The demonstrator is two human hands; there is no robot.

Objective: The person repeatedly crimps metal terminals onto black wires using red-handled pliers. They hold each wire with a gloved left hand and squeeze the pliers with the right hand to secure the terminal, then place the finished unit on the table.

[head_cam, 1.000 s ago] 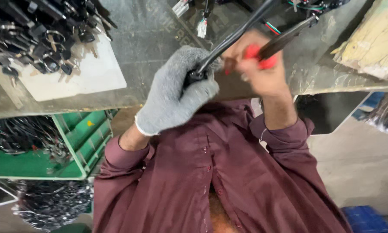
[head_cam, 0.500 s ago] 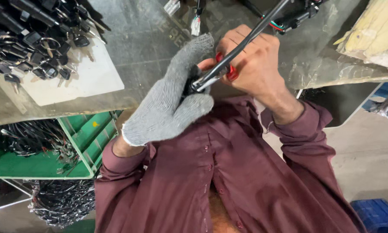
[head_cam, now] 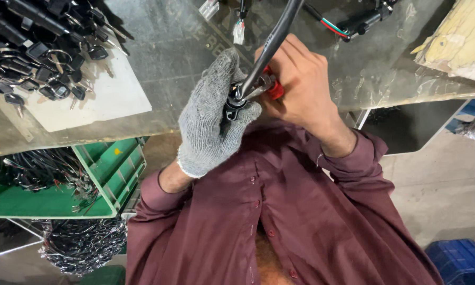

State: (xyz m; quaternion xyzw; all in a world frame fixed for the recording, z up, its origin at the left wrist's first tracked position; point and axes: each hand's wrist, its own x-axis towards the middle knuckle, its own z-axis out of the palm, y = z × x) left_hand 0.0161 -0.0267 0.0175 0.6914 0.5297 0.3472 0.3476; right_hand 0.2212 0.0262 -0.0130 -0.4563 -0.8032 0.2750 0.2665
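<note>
Gloved left hand round black cable end, right hand gripping red-handled pliers

maroon button-up shirt with small matching buttons, long sleeves pushed up the forearms, grey knitted glove on the left hand, right hand bare

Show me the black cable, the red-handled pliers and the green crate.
Black cable (head_cam: 272,45), head view, on the bare sheath above the hands.
Red-handled pliers (head_cam: 273,91), head view, on the red grip showing beside the right hand's fingers.
Green crate (head_cam: 108,171), head view, on its slatted side wall under the table edge.
</note>
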